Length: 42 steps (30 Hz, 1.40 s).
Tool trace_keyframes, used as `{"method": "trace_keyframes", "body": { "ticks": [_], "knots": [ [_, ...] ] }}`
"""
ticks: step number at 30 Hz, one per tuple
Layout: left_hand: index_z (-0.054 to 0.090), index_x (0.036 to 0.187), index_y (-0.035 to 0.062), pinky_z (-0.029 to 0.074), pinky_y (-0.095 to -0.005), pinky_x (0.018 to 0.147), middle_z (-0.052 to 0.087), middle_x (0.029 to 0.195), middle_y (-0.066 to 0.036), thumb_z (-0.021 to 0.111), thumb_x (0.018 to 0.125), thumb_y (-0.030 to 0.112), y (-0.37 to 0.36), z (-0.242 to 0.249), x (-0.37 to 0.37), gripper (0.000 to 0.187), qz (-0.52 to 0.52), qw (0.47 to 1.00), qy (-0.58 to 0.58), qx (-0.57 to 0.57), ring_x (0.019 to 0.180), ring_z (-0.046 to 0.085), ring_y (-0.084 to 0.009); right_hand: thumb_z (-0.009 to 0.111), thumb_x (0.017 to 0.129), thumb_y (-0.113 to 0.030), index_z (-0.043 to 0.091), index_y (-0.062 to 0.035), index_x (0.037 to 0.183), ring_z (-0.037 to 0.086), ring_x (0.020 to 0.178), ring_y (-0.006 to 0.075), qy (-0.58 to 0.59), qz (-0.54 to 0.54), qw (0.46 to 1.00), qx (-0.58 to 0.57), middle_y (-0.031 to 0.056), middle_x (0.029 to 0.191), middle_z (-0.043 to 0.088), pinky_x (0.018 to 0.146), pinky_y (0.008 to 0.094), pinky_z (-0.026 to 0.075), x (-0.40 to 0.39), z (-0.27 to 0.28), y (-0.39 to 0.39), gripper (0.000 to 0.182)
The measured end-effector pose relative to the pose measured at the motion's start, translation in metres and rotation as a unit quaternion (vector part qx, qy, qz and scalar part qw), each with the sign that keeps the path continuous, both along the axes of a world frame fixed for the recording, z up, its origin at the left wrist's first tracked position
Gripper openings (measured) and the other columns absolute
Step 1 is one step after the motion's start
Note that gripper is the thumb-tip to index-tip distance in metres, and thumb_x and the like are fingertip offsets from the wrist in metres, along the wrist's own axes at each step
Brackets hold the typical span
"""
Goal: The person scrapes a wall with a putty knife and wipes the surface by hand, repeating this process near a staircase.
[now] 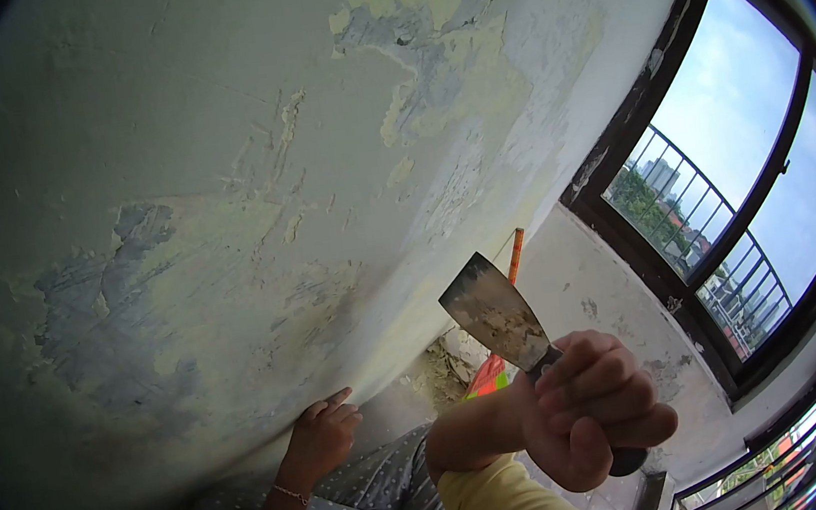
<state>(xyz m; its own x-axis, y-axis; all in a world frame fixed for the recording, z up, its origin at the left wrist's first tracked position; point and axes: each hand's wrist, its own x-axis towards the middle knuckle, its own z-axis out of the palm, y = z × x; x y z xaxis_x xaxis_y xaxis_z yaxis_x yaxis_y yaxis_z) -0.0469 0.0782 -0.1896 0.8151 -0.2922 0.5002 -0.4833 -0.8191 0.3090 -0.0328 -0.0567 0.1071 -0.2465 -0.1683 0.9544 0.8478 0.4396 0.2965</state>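
Note:
My right hand [591,405] is wrapped round the dark handle of a putty knife [493,314], held up in front of me. Its flat metal blade is smeared with brown and pale residue and points up and left, apart from the wall in this view. My left hand [322,434], with a thin bracelet at the wrist, is low beside the wall [219,276]. Its index finger is stretched out and the other fingers are loosely bent, with nothing seen in them. The wall's paint is scraped and peeling, with grey and yellowish patches.
An orange stick [517,255] leans in the corner behind the blade. Below it are rubble [444,367] and a bright red and green item [487,377]. A dark-framed window [702,277] and railings [794,463] are at right. My legs in dotted trousers [373,481] are below.

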Motion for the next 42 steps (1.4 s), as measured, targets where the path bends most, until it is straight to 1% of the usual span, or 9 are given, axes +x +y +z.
{"method": "trace_keyframes", "body": {
  "ticks": [2, 6, 13, 19, 23, 36, 38, 40, 42],
  "knots": [
    [0.069, 0.094, 0.0125, 0.037, -0.0301, 0.096, 0.065, 0.109, 0.002, 0.06, 0.077, 0.013, 0.0, 0.004, 0.0, 0.019, 0.008, 1.0, -0.001, -0.004, 0.125, 0.047, -0.0131, 0.046, 0.064, 0.004, 0.031, -0.01, 0.062, 0.033, 0.04, 0.0113, 0.004, 0.047, 0.999, 0.023, 0.0012, 0.049, 0.032, 0.038, 0.0247, 0.028, 0.007, -0.004, 0.013, 0.021],
    [0.07, 0.094, 0.0125, 0.036, -0.0297, 0.096, 0.065, 0.109, 0.002, 0.061, 0.077, 0.014, -0.001, 0.0, -0.001, 0.019, 0.011, 1.0, -0.006, -0.001, 0.125, 0.047, -0.0129, 0.046, 0.058, 0.011, 0.036, -0.0074, 0.062, 0.032, 0.041, 0.0118, 0.115, -0.184, 0.974, -0.062, 0.0032, 0.047, 0.034, 0.04, 0.0259, 0.024, 0.065, -0.008, 0.032, 0.021],
    [0.068, 0.095, 0.016, 0.036, -0.0316, 0.094, 0.064, 0.111, 0.005, 0.065, 0.077, 0.012, -0.001, 0.006, -0.002, 0.019, 0.014, 1.0, 0.004, 0.009, 0.127, 0.045, -0.0111, 0.052, 0.061, 0.008, 0.034, -0.0072, 0.06, 0.031, 0.037, 0.0117, 0.051, 0.078, 0.995, 0.029, 0.0031, 0.046, 0.036, 0.034, 0.0248, 0.025, 0.02, -0.004, 0.01, 0.023],
    [0.068, 0.098, 0.014, 0.034, -0.0307, 0.098, 0.063, 0.115, 0.002, 0.061, 0.078, 0.014, -0.002, 0.002, -0.004, 0.021, 0.005, 1.0, 0.029, -0.001, 0.128, 0.044, -0.0125, 0.052, 0.061, 0.008, 0.036, -0.0073, 0.063, 0.031, 0.037, 0.0118, 0.158, 0.059, 0.986, -0.008, 0.0034, 0.048, 0.037, 0.033, 0.0251, 0.024, 0.041, 0.0, 0.008, 0.022],
    [0.068, 0.097, 0.0149, 0.035, -0.0312, 0.096, 0.063, 0.114, 0.004, 0.063, 0.078, 0.013, -0.002, -0.005, 0.001, 0.02, 0.007, 1.0, 0.019, -0.004, 0.127, 0.045, -0.0117, 0.047, 0.063, 0.003, 0.031, -0.0113, 0.063, 0.029, 0.038, 0.0091, 0.045, 0.027, 0.999, -0.009, 0.0011, 0.047, 0.032, 0.036, 0.0233, 0.024, 0.008, 0.003, -0.008, 0.022],
    [0.068, 0.094, 0.0161, 0.036, -0.032, 0.094, 0.064, 0.11, 0.005, 0.064, 0.077, 0.011, -0.003, 0.002, 0.0, 0.018, 0.014, 1.0, 0.012, 0.005, 0.126, 0.046, -0.0109, 0.053, 0.061, 0.008, 0.034, -0.0079, 0.061, 0.032, 0.038, 0.0111, 0.111, 0.09, 0.989, 0.038, 0.0022, 0.048, 0.038, 0.036, 0.0239, 0.024, 0.029, 0.004, 0.007, 0.025],
    [0.068, 0.094, 0.0163, 0.036, -0.032, 0.095, 0.064, 0.111, 0.005, 0.065, 0.077, 0.012, -0.005, 0.001, -0.001, 0.018, 0.008, 1.0, 0.017, 0.007, 0.126, 0.046, -0.0109, 0.05, 0.057, 0.011, 0.038, -0.0057, 0.06, 0.031, 0.04, 0.0111, 0.235, -0.105, 0.966, -0.005, 0.0033, 0.049, 0.039, 0.04, 0.0276, 0.023, 0.082, -0.008, 0.019, 0.021],
    [0.068, 0.094, 0.0164, 0.036, -0.032, 0.095, 0.064, 0.111, 0.005, 0.065, 0.077, 0.012, -0.003, 0.002, -0.001, 0.018, 0.01, 1.0, 0.009, 0.014, 0.126, 0.046, -0.0109, 0.049, 0.056, 0.011, 0.038, -0.005, 0.059, 0.031, 0.04, 0.0105, 0.228, -0.161, 0.96, -0.02, 0.0028, 0.049, 0.039, 0.039, 0.0264, 0.024, 0.084, -0.005, 0.02, 0.02],
    [0.069, 0.095, 0.0142, 0.036, -0.0308, 0.096, 0.065, 0.11, 0.004, 0.06, 0.078, 0.013, -0.003, 0.006, -0.001, 0.018, 0.008, 1.0, 0.015, 0.004, 0.126, 0.046, -0.0118, 0.049, 0.057, 0.01, 0.037, -0.0052, 0.06, 0.03, 0.039, 0.0104, 0.209, 0.031, 0.977, 0.01, 0.003, 0.048, 0.039, 0.037, 0.0249, 0.024, 0.06, 0.0, 0.005, 0.019]
  ]
}}
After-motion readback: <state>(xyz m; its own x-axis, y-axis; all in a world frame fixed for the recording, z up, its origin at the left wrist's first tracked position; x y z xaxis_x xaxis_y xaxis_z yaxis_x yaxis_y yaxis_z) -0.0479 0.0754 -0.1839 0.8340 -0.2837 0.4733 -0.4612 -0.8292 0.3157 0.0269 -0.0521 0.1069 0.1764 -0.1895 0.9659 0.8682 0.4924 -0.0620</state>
